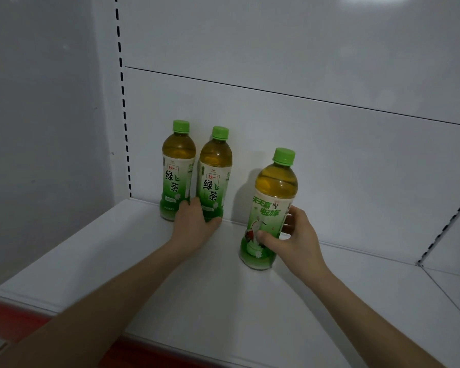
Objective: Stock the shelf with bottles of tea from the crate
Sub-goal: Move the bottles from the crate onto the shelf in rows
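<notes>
Two grips: left hand (194, 221) round middle bottle (214, 179), base hidden; right hand (295, 235) round rightmost bottle (272, 205).

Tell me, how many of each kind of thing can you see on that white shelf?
Tea bottles: 3 (left bottle, middle bottle, right bottle)
Hands: 2 (left hand, right hand)
Total: 5

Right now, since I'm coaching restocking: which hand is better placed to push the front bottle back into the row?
Right: the right hand grips the front bottle; the left hand holds the middle bottle at the back.
</notes>
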A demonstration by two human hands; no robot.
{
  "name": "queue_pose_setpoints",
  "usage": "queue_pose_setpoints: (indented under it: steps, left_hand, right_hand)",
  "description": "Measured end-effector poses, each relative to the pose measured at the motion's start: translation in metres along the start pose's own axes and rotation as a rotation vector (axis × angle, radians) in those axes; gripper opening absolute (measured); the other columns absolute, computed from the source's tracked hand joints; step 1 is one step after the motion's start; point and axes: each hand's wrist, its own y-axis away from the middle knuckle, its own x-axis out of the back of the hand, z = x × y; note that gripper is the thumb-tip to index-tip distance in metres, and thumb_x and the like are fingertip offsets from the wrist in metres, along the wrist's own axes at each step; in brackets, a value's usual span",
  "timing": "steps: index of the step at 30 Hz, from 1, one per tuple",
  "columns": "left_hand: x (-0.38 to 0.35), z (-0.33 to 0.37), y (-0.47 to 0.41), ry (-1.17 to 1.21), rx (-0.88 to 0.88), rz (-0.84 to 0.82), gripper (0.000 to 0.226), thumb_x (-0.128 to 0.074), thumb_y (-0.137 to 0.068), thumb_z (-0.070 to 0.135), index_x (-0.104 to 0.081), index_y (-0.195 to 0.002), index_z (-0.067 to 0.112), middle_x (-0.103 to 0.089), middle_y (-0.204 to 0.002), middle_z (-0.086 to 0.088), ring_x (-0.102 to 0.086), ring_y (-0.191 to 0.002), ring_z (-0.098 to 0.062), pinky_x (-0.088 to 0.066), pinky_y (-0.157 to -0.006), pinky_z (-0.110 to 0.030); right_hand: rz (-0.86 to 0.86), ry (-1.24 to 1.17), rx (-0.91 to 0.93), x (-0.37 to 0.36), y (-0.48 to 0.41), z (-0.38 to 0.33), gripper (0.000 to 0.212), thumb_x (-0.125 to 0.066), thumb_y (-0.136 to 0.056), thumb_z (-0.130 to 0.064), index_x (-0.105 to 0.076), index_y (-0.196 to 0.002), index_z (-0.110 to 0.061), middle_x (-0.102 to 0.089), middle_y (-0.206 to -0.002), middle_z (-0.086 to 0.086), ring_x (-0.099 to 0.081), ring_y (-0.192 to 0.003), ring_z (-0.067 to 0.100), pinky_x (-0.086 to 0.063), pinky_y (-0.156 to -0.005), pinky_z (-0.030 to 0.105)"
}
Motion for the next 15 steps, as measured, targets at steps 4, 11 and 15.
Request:
queue_pose_setpoints:
  steps: [4, 11, 15]
  left_hand:
    - [0.02, 0.02, 0.03, 0.177, -0.095, -0.09, 0.041, -0.061, -0.086, 0.021, -0.05, -0.122, 0.006, -0.053, -0.102, 0.0, -0.051, -0.09, -0.01, -0.041, -0.079, -0.019]
    - [0.038, 0.039, 0.053, 0.852, 0.14, -0.593, 0.054, -0.058, -0.071, 0.035, -0.053, -0.121, 0.016, -0.063, -0.114, -0.003, -0.064, -0.099, -0.018, -0.056, -0.08, -0.033]
    - [0.037, 0.042, 0.057, 0.975, 0.087, -0.577, 0.037, -0.065, -0.067, 0.018, -0.063, -0.103, 0.014, -0.072, -0.097, -0.005, -0.069, -0.088, -0.018, -0.058, -0.071, -0.033]
  right_hand:
    - [-0.018, -0.09, -0.03, 0.007, -0.005, -0.011, 0.051, -0.076, -0.07, -0.011, -0.046, -0.11, -0.018, -0.059, -0.096, -0.008, -0.059, -0.088, 0.004, -0.054, -0.065, 0.019]
    - [-0.273, -0.361, 0.001, 0.023, -0.014, -0.036, 0.035, -0.067, -0.075, -0.002, -0.056, -0.101, -0.022, -0.068, -0.103, 0.0, -0.067, -0.094, 0.021, -0.059, -0.076, 0.035]
    - [-0.466, -0.38, 0.013, 0.029, -0.019, -0.044, 0.047, -0.063, -0.066, -0.013, -0.052, -0.11, -0.028, -0.068, -0.105, -0.004, -0.066, -0.101, 0.019, -0.057, -0.081, 0.032]
